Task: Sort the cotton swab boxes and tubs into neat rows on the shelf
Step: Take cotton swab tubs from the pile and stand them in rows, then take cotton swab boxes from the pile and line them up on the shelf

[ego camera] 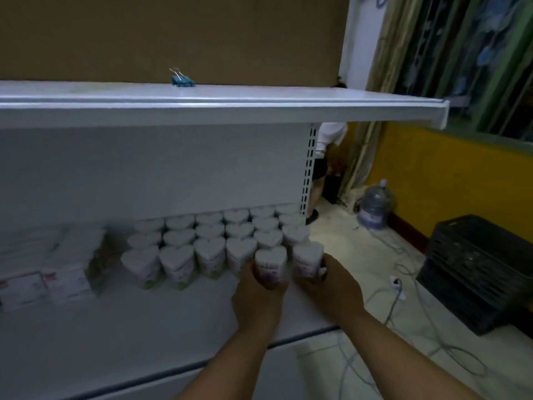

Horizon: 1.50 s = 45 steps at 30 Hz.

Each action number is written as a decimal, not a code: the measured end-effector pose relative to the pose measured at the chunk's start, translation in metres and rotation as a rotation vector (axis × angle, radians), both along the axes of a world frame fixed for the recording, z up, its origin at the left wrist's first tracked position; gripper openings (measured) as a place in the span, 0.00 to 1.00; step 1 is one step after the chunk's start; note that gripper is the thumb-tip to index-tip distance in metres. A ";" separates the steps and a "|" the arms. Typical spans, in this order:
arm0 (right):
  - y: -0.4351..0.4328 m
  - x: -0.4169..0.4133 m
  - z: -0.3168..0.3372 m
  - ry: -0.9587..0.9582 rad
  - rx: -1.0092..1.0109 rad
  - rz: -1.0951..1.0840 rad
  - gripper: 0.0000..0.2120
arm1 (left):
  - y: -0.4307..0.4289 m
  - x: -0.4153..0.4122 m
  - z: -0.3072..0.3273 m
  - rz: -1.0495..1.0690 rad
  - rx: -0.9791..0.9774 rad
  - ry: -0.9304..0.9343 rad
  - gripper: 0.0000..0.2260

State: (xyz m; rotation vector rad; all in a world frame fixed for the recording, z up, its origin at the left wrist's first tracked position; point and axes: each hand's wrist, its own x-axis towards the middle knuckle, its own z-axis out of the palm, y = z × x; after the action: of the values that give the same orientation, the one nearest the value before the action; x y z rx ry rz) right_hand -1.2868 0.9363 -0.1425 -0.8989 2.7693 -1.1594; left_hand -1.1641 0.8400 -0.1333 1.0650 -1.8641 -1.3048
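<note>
Several heart-shaped white cotton swab tubs [207, 235] stand in rows at the right end of the white shelf [115, 336]. My left hand [256, 298] grips one tub [271, 264] at the front of the rows. My right hand [328, 284] grips the neighbouring tub [307, 259] at the shelf's right edge. Flat cotton swab boxes [49, 267] lie blurred in stacks at the left of the shelf.
An upper white shelf [230, 105] overhangs, with a blue binder clip [182, 79] on it. Right of the shelving are a water jug [375, 206], a black crate [476, 272], cables on the floor, and a person [326, 163] standing behind the shelf post.
</note>
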 end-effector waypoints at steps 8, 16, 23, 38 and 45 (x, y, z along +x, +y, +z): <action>-0.006 -0.017 -0.010 0.104 0.001 0.126 0.33 | 0.003 -0.011 -0.007 0.070 -0.125 -0.093 0.26; -0.006 -0.020 -0.012 0.132 0.023 0.124 0.37 | 0.006 -0.014 -0.006 0.152 -0.084 -0.039 0.22; 0.003 -0.022 -0.009 -0.034 0.029 0.125 0.51 | 0.002 -0.003 -0.010 0.099 -0.056 0.044 0.20; -0.058 0.212 0.076 0.726 0.479 0.587 0.10 | -0.147 0.297 0.081 -0.205 -0.702 -0.650 0.12; -0.211 0.382 0.136 0.700 0.595 0.816 0.23 | -0.244 0.542 0.139 0.182 -0.779 -1.053 0.21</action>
State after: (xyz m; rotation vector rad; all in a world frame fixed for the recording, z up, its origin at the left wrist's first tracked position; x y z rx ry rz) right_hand -0.9048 0.7253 -0.0066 -2.2723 2.3508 0.1316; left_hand -0.6219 0.5957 0.0062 1.5113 -2.5401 0.2639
